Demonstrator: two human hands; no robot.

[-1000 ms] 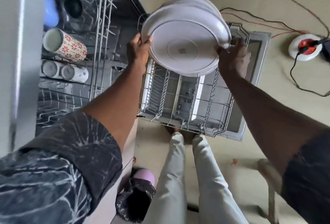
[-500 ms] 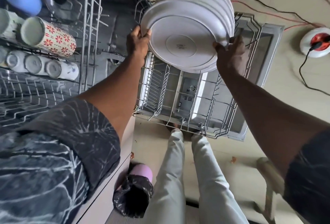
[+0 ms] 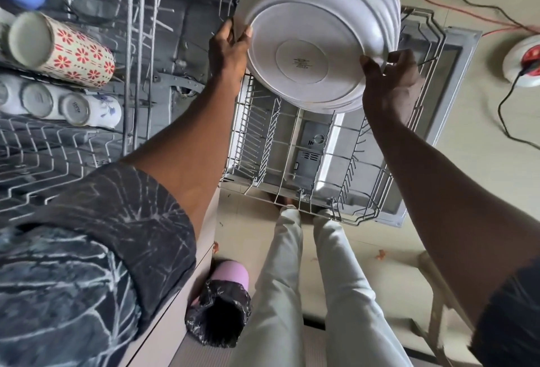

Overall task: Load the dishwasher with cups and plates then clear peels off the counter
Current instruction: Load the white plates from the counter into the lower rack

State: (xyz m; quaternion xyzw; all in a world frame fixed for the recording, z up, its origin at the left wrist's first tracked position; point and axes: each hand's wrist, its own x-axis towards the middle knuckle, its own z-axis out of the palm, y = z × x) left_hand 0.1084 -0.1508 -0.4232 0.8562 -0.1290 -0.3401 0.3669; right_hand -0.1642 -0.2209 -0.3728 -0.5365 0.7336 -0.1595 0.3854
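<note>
The beige floor [image 3: 482,147] spreads from 2 to 6 o'clock, with cables trailing at 2. The dishwasher's lower rack [image 3: 264,132] stands pulled out at centre. Over it, at 12 o'clock, hangs the tilted stack of plates [image 3: 309,53]: likely heavy, glaze-slick and breakable, best gripped at opposite rims. The left hand [image 3: 228,50] and right hand [image 3: 391,80] do so, fingers curled round the edges. Cups [image 3: 67,50] lie at 10 o'clock.

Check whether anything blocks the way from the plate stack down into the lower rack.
Nothing visible does. The left hand and right hand grip the plate stack above the lower rack, whose visible tines are bare. The cups lie aside in the upper rack.
</note>
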